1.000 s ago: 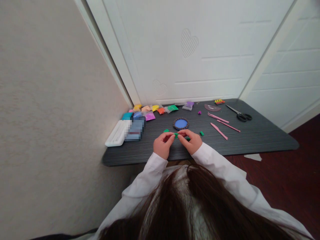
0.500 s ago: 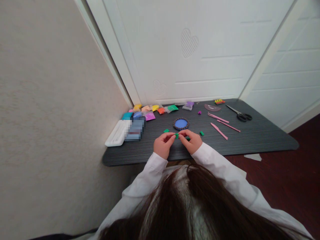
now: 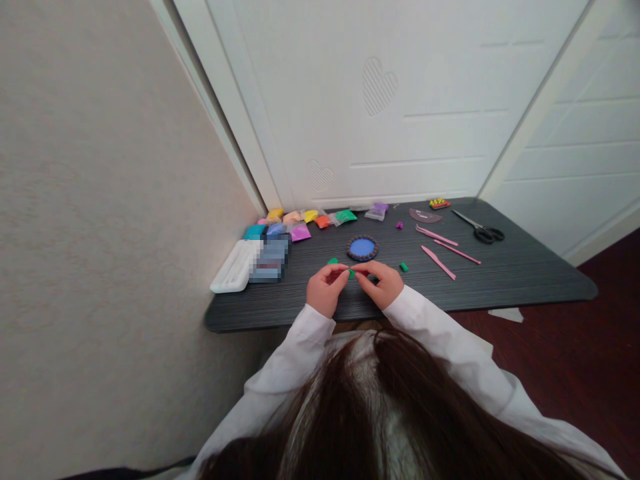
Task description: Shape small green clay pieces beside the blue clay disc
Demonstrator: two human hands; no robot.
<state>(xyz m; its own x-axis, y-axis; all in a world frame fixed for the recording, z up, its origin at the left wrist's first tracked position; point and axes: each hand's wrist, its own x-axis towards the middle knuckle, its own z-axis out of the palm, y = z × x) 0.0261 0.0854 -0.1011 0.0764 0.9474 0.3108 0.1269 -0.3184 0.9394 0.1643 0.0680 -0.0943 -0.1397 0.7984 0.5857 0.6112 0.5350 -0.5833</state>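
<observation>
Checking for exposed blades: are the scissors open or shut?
Shut: the scissors lie on the table, blades together as one thin line.

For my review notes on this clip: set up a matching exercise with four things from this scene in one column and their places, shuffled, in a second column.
Things:
1. scissors
2. blue disc
3. white tray
4. small green piece

Places:
a. pinched between the left hand and the right hand
b. far right part of the table
c. left end of the table
d. middle of the table, just beyond the hands

Pairs: 1-b, 2-d, 3-c, 4-a
</observation>
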